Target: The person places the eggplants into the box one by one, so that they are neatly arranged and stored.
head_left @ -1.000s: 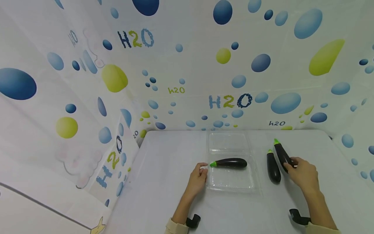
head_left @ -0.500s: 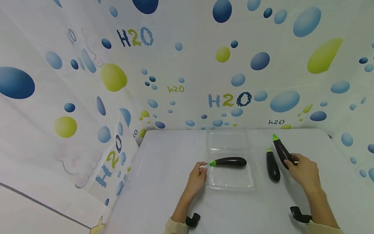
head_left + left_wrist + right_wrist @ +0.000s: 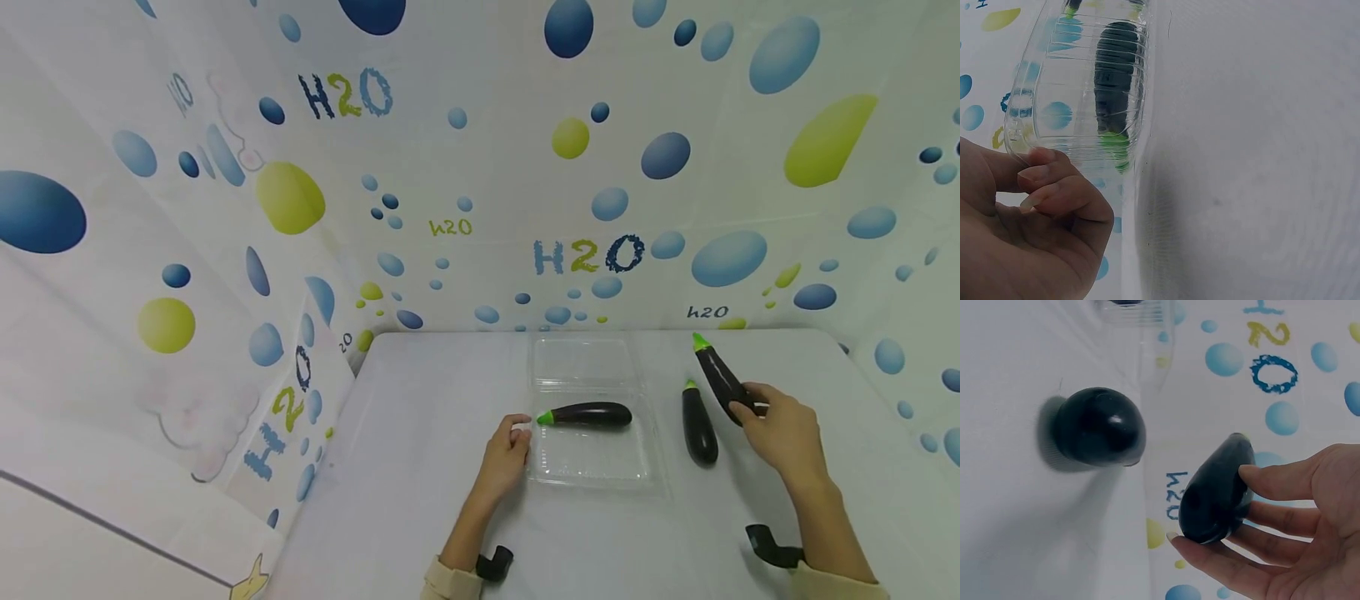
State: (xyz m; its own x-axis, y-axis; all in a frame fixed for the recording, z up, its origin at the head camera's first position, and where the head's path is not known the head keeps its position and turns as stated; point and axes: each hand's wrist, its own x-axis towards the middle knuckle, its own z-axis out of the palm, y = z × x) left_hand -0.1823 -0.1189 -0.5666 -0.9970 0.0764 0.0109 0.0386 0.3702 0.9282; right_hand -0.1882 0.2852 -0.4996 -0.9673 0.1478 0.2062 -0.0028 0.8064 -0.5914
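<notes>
In the head view, my right hand (image 3: 783, 429) holds a dark eggplant (image 3: 722, 375) by its thick end, its bright green tip pointing away. The right wrist view shows thumb and fingers around that held eggplant (image 3: 1216, 494), which is lifted off the table. A second eggplant (image 3: 699, 425) lies just left of it on the table. A third eggplant (image 3: 592, 414) lies crosswise in an open clear plastic container (image 3: 592, 467), green tip to the left. My left hand (image 3: 506, 454) grips the container's left edge with curled fingers; in the left wrist view, fingertips (image 3: 1041, 175) meet its rim.
The container's hinged lid (image 3: 585, 362) lies open toward the back of the white table (image 3: 420, 433). Behind and to the left hangs a white sheet (image 3: 510, 150) printed with blue and green bubbles. Black wrist mounts (image 3: 772, 546) sit by both forearms.
The right hand has raised its eggplant slightly, with the green tip shifting up and to the left. The left hand and the container have kept their places.
</notes>
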